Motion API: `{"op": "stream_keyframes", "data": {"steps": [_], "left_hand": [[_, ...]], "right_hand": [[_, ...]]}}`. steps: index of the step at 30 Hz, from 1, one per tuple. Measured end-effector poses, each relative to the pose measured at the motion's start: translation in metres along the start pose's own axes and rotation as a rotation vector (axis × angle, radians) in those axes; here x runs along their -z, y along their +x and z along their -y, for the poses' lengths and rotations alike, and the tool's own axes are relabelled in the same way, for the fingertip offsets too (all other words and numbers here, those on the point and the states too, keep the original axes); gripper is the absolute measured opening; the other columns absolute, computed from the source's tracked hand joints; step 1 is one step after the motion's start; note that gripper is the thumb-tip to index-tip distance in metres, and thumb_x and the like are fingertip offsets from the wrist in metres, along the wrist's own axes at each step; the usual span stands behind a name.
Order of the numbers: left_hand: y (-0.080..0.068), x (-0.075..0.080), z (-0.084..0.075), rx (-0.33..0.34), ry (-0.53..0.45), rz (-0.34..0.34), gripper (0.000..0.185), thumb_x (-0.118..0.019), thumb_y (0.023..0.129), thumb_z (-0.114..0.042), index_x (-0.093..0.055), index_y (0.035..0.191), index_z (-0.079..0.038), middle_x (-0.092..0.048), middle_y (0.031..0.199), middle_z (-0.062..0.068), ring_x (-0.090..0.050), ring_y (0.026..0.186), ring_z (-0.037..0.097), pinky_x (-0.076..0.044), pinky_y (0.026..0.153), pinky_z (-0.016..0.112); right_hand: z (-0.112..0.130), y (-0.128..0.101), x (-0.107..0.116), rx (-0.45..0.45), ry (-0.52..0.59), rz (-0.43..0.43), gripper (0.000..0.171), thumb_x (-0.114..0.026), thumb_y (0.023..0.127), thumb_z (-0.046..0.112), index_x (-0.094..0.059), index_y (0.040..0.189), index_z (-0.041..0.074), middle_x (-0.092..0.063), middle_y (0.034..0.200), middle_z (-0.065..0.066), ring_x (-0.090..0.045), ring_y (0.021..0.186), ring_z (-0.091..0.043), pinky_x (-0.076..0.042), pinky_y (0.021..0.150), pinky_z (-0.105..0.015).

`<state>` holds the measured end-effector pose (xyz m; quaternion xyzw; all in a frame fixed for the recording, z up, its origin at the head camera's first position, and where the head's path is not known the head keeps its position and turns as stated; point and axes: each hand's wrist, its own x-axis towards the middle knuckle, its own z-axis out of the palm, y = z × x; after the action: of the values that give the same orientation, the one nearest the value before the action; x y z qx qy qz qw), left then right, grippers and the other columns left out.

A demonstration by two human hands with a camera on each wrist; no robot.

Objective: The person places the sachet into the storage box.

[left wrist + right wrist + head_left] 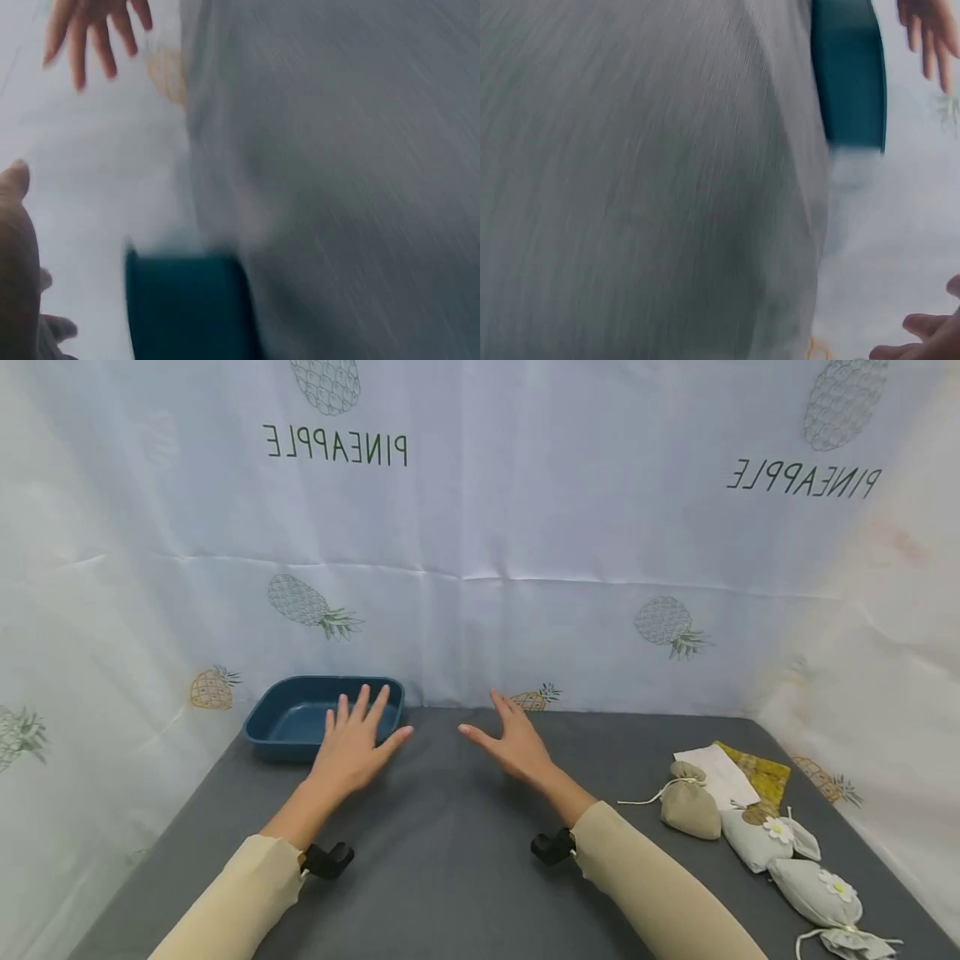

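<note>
Blue tray (288, 720): far left on grey bench (450, 860); rigid, light (judged), best taken by its rim. Left hand (352, 745): fingers spread, empty, over tray's near edge. Right hand (510, 742): spread, empty, right of tray. Cloth sachets (750, 827): far right, soft.

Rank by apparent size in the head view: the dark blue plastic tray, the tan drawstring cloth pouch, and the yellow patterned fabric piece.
1. Dark blue plastic tray, clearly largest.
2. Tan drawstring cloth pouch.
3. Yellow patterned fabric piece; partly covered, so its rank against the pouch is unsure.
</note>
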<state>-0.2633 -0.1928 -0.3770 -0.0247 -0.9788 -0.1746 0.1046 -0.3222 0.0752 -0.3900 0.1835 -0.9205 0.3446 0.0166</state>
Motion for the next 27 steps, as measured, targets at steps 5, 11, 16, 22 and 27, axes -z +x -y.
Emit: {"op": "stream_keyframes", "data": {"steps": [5,11,16,22,27], "left_hand": [[-0.021,0.017,0.057,0.127,-0.053,-0.136,0.088,-0.038,0.102,-0.065,-0.010,0.164,-0.008,-0.008,0.167,0.031,-0.007,0.151,0.059,-0.009,0.117,0.075],[-0.033,0.023,0.112,0.453,-0.267,-0.300,0.086,-0.036,0.104,-0.058,-0.007,0.163,-0.004,-0.009,0.167,0.030,-0.015,0.152,0.053,-0.017,0.120,0.068],[-0.033,0.022,0.138,0.549,-0.527,-0.270,0.086,-0.037,0.105,-0.052,0.007,0.162,-0.004,-0.002,0.168,0.028,-0.013,0.154,0.050,-0.016,0.124,0.062],[-0.030,0.019,0.147,0.512,-0.683,-0.198,0.087,-0.040,0.107,-0.045,0.019,0.160,-0.008,0.005,0.168,0.024,-0.009,0.157,0.044,-0.016,0.127,0.054],[-0.028,0.012,0.142,0.460,-0.597,-0.148,0.090,-0.043,0.106,-0.050,0.014,0.161,-0.009,0.009,0.170,0.020,0.000,0.158,0.042,-0.011,0.126,0.059]], "right_hand": [[0.022,0.006,-0.025,0.031,0.193,0.015,0.091,-0.058,0.094,0.065,-0.015,0.164,0.026,-0.021,0.171,-0.005,-0.022,0.157,-0.032,-0.026,0.121,-0.062],[0.042,0.019,-0.058,-0.040,0.334,0.049,0.092,-0.057,0.093,0.067,-0.014,0.164,0.026,-0.024,0.170,-0.005,-0.027,0.155,-0.034,-0.030,0.119,-0.062],[0.058,0.028,-0.083,-0.060,0.417,0.075,0.091,-0.057,0.094,0.066,-0.013,0.164,0.029,-0.025,0.169,-0.006,-0.033,0.152,-0.034,-0.035,0.117,-0.059],[0.078,0.032,-0.112,-0.073,0.540,0.086,0.086,-0.056,0.097,0.060,-0.013,0.164,0.027,-0.022,0.170,-0.004,-0.040,0.149,-0.035,-0.039,0.116,-0.054],[0.085,0.029,-0.127,-0.071,0.528,0.055,0.084,-0.057,0.099,0.056,-0.014,0.164,0.025,-0.027,0.168,-0.005,-0.035,0.152,-0.032,-0.038,0.117,-0.055]]}}
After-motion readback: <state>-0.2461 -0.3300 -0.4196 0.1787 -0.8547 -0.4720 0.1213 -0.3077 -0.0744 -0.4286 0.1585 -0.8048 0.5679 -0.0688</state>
